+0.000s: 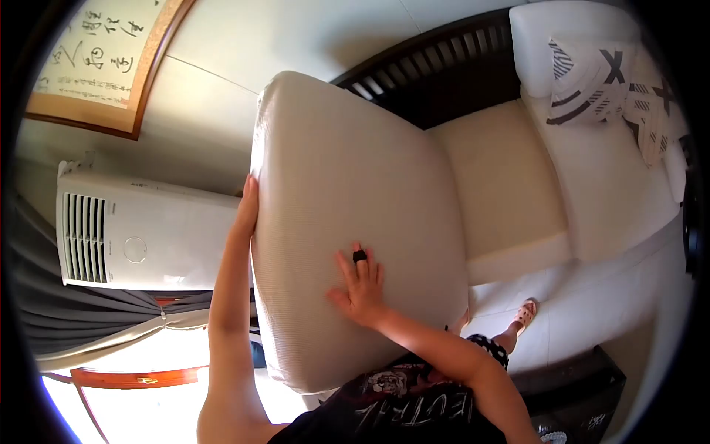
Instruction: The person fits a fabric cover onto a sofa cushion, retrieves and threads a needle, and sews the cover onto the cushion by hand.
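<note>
A large beige sofa cushion (355, 170) in a ribbed cover stands tilted up in front of me, hiding part of the sofa behind it. At its left edge, my left hand (250, 205) grips the cushion, with some of its fingers out of sight. My right hand (360, 292) lies flat on the cushion's broad face, fingers spread, with a black ring-like band on one finger. Beyond the raised cushion, another beige seat cushion (503, 177) rests on the dark wooden sofa frame (466, 66).
White cushions and patterned pillows (592, 81) sit at the sofa's far right end. A white standing air conditioner (163, 229) is close on the left, beside grey curtains (44, 296). Framed calligraphy (96, 59) hangs above it. A dark table (577, 392) stands at lower right on the tiled floor.
</note>
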Available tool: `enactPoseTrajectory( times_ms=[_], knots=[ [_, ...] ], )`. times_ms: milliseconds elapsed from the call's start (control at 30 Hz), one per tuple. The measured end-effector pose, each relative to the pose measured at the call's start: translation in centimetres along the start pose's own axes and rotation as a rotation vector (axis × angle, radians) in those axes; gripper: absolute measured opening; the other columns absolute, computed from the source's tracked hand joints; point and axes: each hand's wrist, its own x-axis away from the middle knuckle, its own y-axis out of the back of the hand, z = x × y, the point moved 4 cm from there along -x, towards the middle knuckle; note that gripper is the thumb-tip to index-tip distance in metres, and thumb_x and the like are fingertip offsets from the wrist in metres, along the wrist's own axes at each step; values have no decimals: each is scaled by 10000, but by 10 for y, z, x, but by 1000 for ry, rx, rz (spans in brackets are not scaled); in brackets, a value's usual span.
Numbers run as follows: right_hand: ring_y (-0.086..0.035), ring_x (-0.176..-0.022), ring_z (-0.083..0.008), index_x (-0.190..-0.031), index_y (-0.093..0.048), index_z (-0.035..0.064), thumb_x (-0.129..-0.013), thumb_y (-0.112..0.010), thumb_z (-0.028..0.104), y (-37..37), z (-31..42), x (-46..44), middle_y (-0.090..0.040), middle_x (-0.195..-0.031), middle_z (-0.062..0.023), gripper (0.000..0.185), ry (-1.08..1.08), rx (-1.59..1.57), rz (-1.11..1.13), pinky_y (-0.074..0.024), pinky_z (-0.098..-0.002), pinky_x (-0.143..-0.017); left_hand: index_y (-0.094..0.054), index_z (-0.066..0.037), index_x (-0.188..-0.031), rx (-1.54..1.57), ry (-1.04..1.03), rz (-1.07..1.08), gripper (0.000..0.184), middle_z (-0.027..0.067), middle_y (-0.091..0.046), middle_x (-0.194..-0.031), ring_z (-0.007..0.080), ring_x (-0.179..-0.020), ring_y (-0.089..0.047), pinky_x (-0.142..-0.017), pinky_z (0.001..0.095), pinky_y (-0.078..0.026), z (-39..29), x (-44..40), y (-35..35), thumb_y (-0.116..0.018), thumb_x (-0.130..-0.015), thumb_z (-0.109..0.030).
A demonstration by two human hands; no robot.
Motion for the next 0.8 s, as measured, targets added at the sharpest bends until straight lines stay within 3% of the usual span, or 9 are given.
enactPoseTrajectory(
  times_ms=[100,167,233,533,800],
  knots=[
    [-167,-1207,-459,-1324,-245,165,-811,-433,490,1,-5,-1,-135,-1367,-207,636,19,-27,-77,-156,-611,-895,-273,-15,-1298,254,256,184,657,128,-357,-1291,204,-1171,-356,-959,308,-289,43,15,15,-251,-875,-517],
    [-189,-1200,-455,-1321,-257,176,-810,-440,483,3,-5,2,-152,-1363,-206,624,12,-26,-101,-172,-614,-884,-398,9,-1208,310,378,73,626,121,-491,-1159,207,-1033,-482,-871,295,-373,54,20,19,-261,-876,-504],
    [-205,-1194,-446,-1315,-276,176,-811,-446,474,3,-6,-2,-166,-1359,-204,610,11,2,-94,-179,-609,-879,-483,18,-1120,432,385,60,571,131,-555,-1066,216,-950,-534,-809,297,-413,69,2,29,-347,-869,-477],
    [-318,-1151,-365,-1268,-354,139,-817,-478,372,12,-21,-7,-277,-1322,-175,522,51,-85,-134,-194,-539,-908,-501,31,-1058,571,356,14,538,130,-573,-996,217,-877,-544,-764,313,-423,117,-67,9,-419,-837,-452],
    [-302,-1172,-364,-1226,-351,0,-792,-456,154,2,-21,-20,-274,-1305,-234,473,68,-86,-75,-208,-438,-966,-517,42,-1004,659,293,-38,512,130,-590,-933,217,-812,-552,-724,327,-432,162,-96,-21,-483,-809,-431]
  ],
)
